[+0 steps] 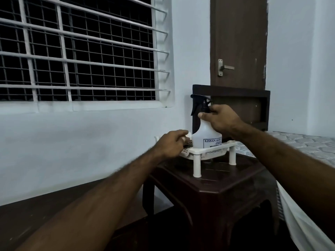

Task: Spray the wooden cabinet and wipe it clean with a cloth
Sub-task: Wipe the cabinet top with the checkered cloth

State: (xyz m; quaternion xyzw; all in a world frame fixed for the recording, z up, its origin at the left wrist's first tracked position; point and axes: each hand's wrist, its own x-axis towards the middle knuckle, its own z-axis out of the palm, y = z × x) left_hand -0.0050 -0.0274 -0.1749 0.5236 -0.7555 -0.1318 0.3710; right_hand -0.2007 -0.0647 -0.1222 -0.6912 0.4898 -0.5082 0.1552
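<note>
A translucent white spray bottle [204,134] with a black trigger head stands in a white plastic tray [213,151] on short legs. My right hand [221,120] is closed around the bottle's neck just under the trigger. My left hand [170,144] rests at the tray's left end, fingers curled over a small dark patterned cloth [61,143] and a bit of white beside it; most of the cloth is hidden. Behind the bottle stands a dark wooden cabinet [253,105], low and boxy, against the door.
The tray sits on a dark brown plastic stool [213,192]. A bed with a patterned mattress [299,144] and white sheet lies at right. A barred window [78,51] fills the left wall; a brown door [239,42] with a metal handle is behind the cabinet.
</note>
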